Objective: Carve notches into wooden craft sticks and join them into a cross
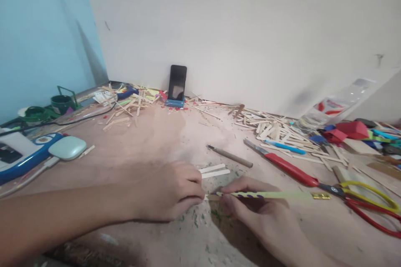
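Note:
My right hand (260, 210) is closed around a light green pencil (278, 195) with purple marks and a gold ferrule, its tip pointing left. My left hand (166, 190) rests on the table with fingers curled and pinched at the pencil tip; what it presses down is hidden under the fingers. Two short pale craft sticks (215, 171) lie side by side just beyond my left fingers. A brown-handled craft knife (230, 156) lies a little farther back.
A red-handled cutter (290, 169) and red-and-yellow scissors (369, 200) lie to the right. Heaps of wooden sticks (275, 131) run along the wall. A black phone (177, 83) leans on a blue stand. A pale green case (67, 147) and green cups (62, 102) sit left.

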Demonstrator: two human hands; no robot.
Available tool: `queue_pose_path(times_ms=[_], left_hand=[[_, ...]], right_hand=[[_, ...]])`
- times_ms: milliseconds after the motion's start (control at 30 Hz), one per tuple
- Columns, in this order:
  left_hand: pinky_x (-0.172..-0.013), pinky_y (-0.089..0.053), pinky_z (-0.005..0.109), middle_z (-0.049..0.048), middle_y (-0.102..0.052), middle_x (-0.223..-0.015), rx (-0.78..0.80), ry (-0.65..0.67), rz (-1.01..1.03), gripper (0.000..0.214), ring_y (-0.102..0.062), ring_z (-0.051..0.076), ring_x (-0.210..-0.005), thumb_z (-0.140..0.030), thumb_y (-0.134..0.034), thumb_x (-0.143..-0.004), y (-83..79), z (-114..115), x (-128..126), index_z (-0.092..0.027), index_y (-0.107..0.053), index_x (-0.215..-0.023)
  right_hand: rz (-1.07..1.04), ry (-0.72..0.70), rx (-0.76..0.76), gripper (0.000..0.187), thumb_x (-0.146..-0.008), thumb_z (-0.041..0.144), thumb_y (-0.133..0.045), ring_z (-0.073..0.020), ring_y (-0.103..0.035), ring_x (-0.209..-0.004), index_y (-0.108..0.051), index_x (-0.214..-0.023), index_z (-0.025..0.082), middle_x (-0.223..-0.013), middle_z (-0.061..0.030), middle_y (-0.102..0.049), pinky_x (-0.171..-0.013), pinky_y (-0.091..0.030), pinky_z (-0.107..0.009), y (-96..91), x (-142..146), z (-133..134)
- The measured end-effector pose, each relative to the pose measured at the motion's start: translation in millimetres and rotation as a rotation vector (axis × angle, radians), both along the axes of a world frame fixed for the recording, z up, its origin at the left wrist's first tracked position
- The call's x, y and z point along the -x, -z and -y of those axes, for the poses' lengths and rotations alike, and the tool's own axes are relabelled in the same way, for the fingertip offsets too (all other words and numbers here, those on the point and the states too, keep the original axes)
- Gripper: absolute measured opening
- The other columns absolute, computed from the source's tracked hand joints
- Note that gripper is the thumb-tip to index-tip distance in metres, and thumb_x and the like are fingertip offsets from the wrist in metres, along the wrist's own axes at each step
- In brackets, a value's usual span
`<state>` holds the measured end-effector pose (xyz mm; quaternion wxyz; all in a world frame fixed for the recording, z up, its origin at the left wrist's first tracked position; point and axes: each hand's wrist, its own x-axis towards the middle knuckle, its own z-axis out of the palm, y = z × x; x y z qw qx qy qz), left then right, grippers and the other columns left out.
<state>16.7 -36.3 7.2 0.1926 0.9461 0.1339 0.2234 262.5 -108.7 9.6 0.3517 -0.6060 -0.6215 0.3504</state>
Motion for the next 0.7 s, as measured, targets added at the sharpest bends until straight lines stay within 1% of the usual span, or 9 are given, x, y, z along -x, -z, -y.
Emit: queue_pose_path(times_ms=[100,200,333,400,567,700], left_hand=[[-0.082,-0.047,0.032,0.0059,-0.071,-0.093,-0.002,0.006,0.023,0.022,-0.063,0.020,-0.087,-0.012,-0.054,-0.100,0.0,-0.9,0.7,-0.018,-0.075,-0.093],[-0.083,-0.048,0.030,0.0049,-0.071,-0.093,-0.001,0.017,0.045,0.020,-0.063,0.018,-0.086,-0.010,-0.057,-0.097,1.1,-2.4,2.2,-0.018,-0.075,-0.093],[-0.082,-0.048,0.030,0.0050,-0.069,-0.091,-0.010,0.027,0.048,0.021,-0.063,0.018,-0.085,-0.010,-0.056,-0.099,2.7,-3.6,3.9,-0.016,-0.075,-0.093],[-0.083,-0.047,0.031,0.0053,-0.069,-0.092,-0.014,0.030,0.047,0.020,-0.063,0.018,-0.086,-0.011,-0.056,-0.100,3.6,-3.9,4.3,-0.016,-0.075,-0.094],[-0.084,-0.048,0.031,0.0059,-0.070,-0.093,-0.015,0.042,0.054,0.021,-0.064,0.019,-0.088,-0.012,-0.056,-0.102,4.5,-4.3,4.4,-0.016,-0.075,-0.096],[-0.083,-0.048,0.032,0.0060,-0.070,-0.093,-0.026,0.040,0.053,0.020,-0.064,0.019,-0.087,-0.012,-0.056,-0.102,3.6,-4.5,3.9,-0.016,-0.074,-0.095]], right_hand=[[0.015,-0.016,-0.018,0.020,-0.085,0.043,-0.073,-0.0214,-0.069,-0.072,-0.078,-0.079,0.024,-0.078,-0.0043,-0.076,-0.066,-0.052,-0.031,3.0,3.1,2.6],[0.015,-0.019,-0.004,0.021,-0.085,0.043,-0.073,-0.0204,-0.067,-0.069,-0.076,-0.078,0.024,-0.077,-0.0041,-0.077,-0.063,-0.051,-0.030,4.0,4.0,-0.5],[-0.005,-0.031,0.038,0.023,-0.084,0.044,-0.071,-0.0195,-0.065,-0.064,-0.074,-0.077,0.023,-0.072,-0.0037,-0.074,-0.058,-0.049,-0.029,-0.3,5.3,-5.5],[-0.010,-0.044,0.058,0.021,-0.082,0.043,-0.071,-0.0196,-0.065,-0.064,-0.074,-0.077,0.022,-0.071,-0.0038,-0.074,-0.059,-0.049,-0.029,-3.5,6.4,-5.7],[-0.022,-0.047,0.089,0.022,-0.081,0.044,-0.072,-0.0204,-0.069,-0.072,-0.074,-0.077,0.022,-0.081,-0.0057,-0.078,-0.066,-0.052,-0.030,-8.3,8.2,-4.0],[-0.029,-0.047,0.103,0.021,-0.081,0.044,-0.073,-0.0191,-0.066,-0.069,-0.074,-0.077,0.023,-0.078,-0.0044,-0.076,-0.064,-0.049,-0.029,-7.9,7.6,-4.9]])
